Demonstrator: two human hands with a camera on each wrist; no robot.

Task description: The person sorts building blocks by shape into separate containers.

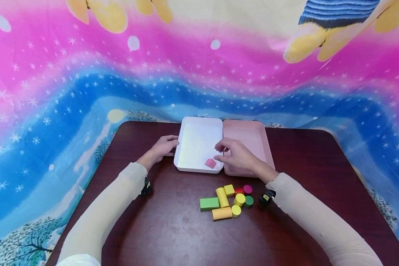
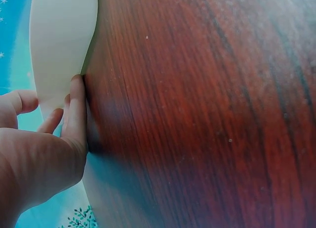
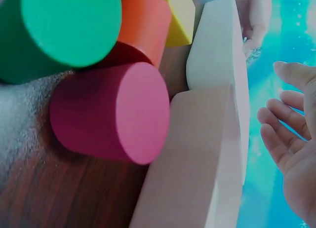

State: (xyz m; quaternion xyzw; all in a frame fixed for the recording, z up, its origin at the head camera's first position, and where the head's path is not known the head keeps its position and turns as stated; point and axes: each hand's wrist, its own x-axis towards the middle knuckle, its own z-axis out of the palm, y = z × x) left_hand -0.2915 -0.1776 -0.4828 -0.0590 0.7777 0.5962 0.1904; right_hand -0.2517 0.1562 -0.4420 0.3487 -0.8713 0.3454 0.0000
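Note:
My left hand [image 1: 165, 147] is at the left side of a white tray [image 1: 199, 129]; its fairly straight fingertips [image 2: 76, 90] touch the tray's outer wall in the left wrist view. Over the line where the white tray meets a pink tray [image 1: 247, 129] hovers my right hand [image 1: 236, 153]. Its fingers are loosely bent, thumb apart, with nothing between them in the right wrist view. Close below its thumb, a pink five-sided block [image 1: 210, 163] lies in the white tray's front right corner.
In front of the trays, several blocks lie grouped on the dark wooden table [image 1: 159, 229]: a green block [image 1: 209, 204], yellow cylinder [image 1: 222, 197], orange half-round piece [image 1: 222, 213], magenta cylinder [image 3: 108, 114] and others. A printed cloth [image 1: 199, 81] hangs behind the table.

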